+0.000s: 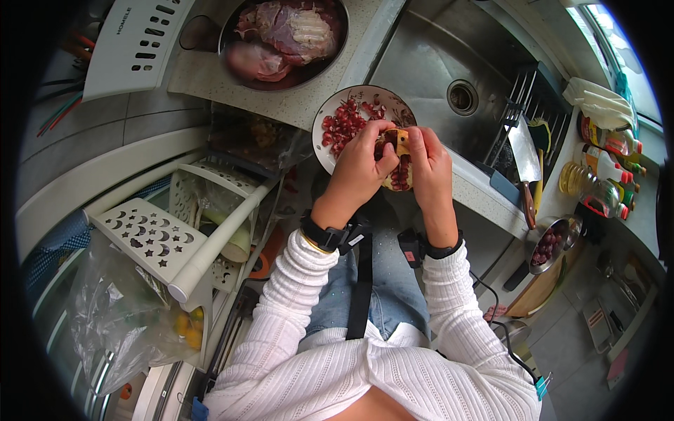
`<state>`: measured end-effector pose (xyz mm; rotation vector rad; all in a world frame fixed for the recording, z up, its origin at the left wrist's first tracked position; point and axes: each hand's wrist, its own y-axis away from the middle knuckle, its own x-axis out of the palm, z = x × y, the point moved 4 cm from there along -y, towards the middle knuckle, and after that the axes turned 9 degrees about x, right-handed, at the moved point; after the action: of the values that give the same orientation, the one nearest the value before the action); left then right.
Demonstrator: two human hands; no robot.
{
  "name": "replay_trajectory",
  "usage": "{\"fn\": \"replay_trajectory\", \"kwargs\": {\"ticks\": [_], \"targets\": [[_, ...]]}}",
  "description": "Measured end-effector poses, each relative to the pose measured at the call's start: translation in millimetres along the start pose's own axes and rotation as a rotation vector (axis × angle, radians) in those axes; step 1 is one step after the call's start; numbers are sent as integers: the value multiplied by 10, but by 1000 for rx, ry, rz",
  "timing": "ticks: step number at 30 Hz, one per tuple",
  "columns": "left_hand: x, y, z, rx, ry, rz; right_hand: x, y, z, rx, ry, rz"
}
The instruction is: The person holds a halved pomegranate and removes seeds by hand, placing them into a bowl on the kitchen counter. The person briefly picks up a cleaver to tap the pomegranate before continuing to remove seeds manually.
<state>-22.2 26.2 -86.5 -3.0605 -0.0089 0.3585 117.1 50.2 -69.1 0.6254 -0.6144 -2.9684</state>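
Note:
An opened pomegranate piece (pixel 401 176) with yellowish rind and red seeds showing is held between both hands over the near right rim of a patterned plate (pixel 322 113). My left hand (pixel 363 158) grips its left side, the thumb bent against the exposed inside. On the other side, my right hand (pixel 429 158) holds the rind with thumb and fingers. Loose red pomegranate seeds (pixel 345 126) lie on the left and middle of the plate. The fingertips hide part of the fruit.
Raw meat (pixel 289 37) fills a metal bowl (pixel 341 58) beyond the plate. A steel sink (pixel 421 58) lies at the upper right. Beside it, a cleaver (pixel 524 152) rests by a dish rack. Grapes (pixel 547 246) sit in a metal bowl at right. A white perforated rack (pixel 152 237) stands left.

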Motion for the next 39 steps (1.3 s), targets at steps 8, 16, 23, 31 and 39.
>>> {"fn": "replay_trajectory", "kwargs": {"ticks": [8, 16, 23, 31, 39], "targets": [[-6, -28, 39, -1, 82, 52, -39, -27, -11, 20, -51, 15], [-70, -65, 58, 110, 82, 108, -43, -44, -47, 47, -87, 33], [-7, -37, 65, -32, 217, 144, -63, -53, -7, 29, -70, 26], [9, -47, 34, 30, -30, 72, -1, -25, 52, -4, 50, -20], [-2, -55, -6, 60, 51, 50, -54, -69, 9, 42, -56, 17]]}}
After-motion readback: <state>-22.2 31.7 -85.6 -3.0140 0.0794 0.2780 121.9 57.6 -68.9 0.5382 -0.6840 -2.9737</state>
